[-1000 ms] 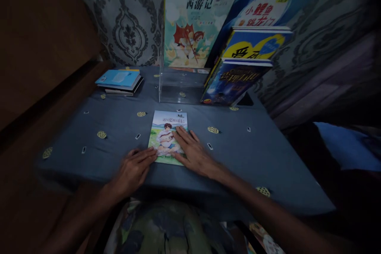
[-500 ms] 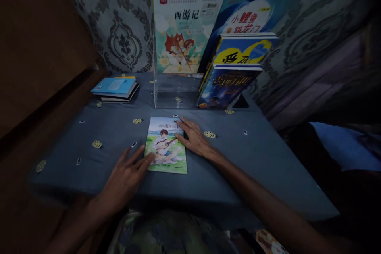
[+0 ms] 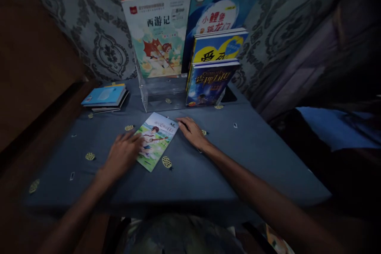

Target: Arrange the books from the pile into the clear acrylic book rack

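A thin picture book (image 3: 156, 139) with a green cover lies flat and turned askew on the blue-covered table (image 3: 226, 166). My left hand (image 3: 123, 154) rests flat on its left edge, fingers spread and open. My right hand (image 3: 192, 131) lies flat on the cloth just right of the book's top corner, fingertips near that corner, fingers stretched out. Neither hand grips anything.
A clear acrylic stand (image 3: 162, 93) at the back holds several upright children's books (image 3: 157, 33), with two more (image 3: 210, 79) leaning at its right. A small stack of books (image 3: 104, 97) lies at the back left. Patterned wall behind; dark wooden furniture at left.
The picture book has rotated clockwise and slid left and away. My left hand moved onto its left edge; my right hand came off the cover to the cloth beside it.
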A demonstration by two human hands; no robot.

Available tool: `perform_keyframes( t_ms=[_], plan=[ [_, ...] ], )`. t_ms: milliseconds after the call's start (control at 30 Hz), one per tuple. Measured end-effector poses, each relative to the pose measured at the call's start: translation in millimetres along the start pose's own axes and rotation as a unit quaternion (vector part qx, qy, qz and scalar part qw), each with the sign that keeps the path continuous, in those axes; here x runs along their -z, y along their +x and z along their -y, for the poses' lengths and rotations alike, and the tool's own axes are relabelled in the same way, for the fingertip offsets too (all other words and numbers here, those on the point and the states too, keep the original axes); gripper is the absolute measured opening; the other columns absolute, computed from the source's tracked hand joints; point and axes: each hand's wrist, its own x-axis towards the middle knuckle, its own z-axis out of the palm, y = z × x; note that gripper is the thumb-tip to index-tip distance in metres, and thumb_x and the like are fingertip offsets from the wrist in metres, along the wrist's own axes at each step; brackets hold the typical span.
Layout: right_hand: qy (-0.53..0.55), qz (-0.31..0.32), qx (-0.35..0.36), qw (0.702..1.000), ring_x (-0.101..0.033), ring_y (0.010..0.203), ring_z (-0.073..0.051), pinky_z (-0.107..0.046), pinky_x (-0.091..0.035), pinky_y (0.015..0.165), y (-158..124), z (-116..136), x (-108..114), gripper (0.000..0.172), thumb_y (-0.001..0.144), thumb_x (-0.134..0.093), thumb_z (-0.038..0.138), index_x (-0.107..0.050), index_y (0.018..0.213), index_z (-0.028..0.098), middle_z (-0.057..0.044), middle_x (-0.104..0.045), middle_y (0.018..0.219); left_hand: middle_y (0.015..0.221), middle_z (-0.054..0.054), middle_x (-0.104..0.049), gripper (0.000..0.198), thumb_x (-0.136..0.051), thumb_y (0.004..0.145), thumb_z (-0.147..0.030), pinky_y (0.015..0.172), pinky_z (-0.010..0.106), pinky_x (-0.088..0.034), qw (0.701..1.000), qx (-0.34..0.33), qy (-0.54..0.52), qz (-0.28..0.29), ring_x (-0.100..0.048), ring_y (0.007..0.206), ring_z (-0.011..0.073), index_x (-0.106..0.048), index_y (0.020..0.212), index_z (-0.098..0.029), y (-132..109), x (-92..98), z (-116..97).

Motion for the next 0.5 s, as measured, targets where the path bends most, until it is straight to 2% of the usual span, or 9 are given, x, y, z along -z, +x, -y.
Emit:
perform_keyframes(
  t_ms=[67, 167, 233, 333, 500],
  plan=[
    [0.012, 0.0, -0.009, 1.0, -0.061, 0.111, -0.025, -0.045, -0.044, 0.102, 1, 0, 1, 0.034, 0.099, -0.041, 0.031, -0.067, 0.118, 0.021, -0.009, -0.07, 0.118, 0.132, 0.009, -0.066, 0.033, -0.046, 0.099, -0.028, 0.104, 0.04, -0.047, 1.0, -0.011, -0.027, -0.002, -0.057, 0.126, 0.0255, -0.061, 0.127, -0.019, 15, 1.4, -28],
    [0.017, 0.006, -0.019, 1.0, -0.062, 0.112, -0.025, -0.045, -0.043, 0.103, 1, 1, 4, 0.035, 0.1, -0.039, 0.03, -0.07, 0.114, 0.021, -0.008, -0.071, 0.118, 0.14, 0.015, -0.057, 0.036, -0.054, 0.097, -0.036, 0.102, 0.044, -0.048, 1.0, 0.004, -0.007, -0.009, -0.052, 0.129, 0.0304, -0.058, 0.126, -0.015, 32, 0.9, -65],
    [0.017, 0.01, -0.023, 1.0, -0.063, 0.111, -0.024, -0.043, -0.043, 0.103, 1, 2, 6, 0.035, 0.101, -0.039, 0.031, -0.071, 0.112, 0.021, -0.008, -0.073, 0.116, 0.141, 0.019, -0.055, 0.036, -0.055, 0.096, -0.035, 0.097, 0.046, -0.051, 0.999, 0.033, 0.02, 0.009, -0.053, 0.127, 0.0338, -0.058, 0.123, -0.012, 39, 3.2, -79],
    [0.022, 0.018, -0.029, 0.999, -0.064, 0.11, -0.023, -0.041, -0.043, 0.103, 2, 3, 9, 0.037, 0.102, -0.038, 0.031, -0.072, 0.111, 0.021, -0.007, -0.074, 0.115, 0.134, 0.022, -0.058, 0.03, -0.048, 0.098, -0.03, 0.084, 0.042, -0.056, 0.997, 0.045, 0.047, 0.047, -0.059, 0.117, 0.0334, -0.06, 0.115, -0.009, 45, 10.4, -88],
    [0.041, 0.008, -0.045, 0.998, -0.065, 0.11, -0.023, -0.04, -0.045, 0.101, 2, -1, 11, 0.036, 0.102, -0.04, 0.033, -0.072, 0.114, 0.021, -0.007, -0.074, 0.115, 0.101, 0.017, -0.071, 0.027, -0.039, 0.1, -0.023, 0.074, 0.037, -0.054, 0.996, 0.015, 0.048, 0.069, -0.069, 0.095, 0.0289, -0.063, 0.102, -0.011, 48, 19.6, -86]
  ],
)
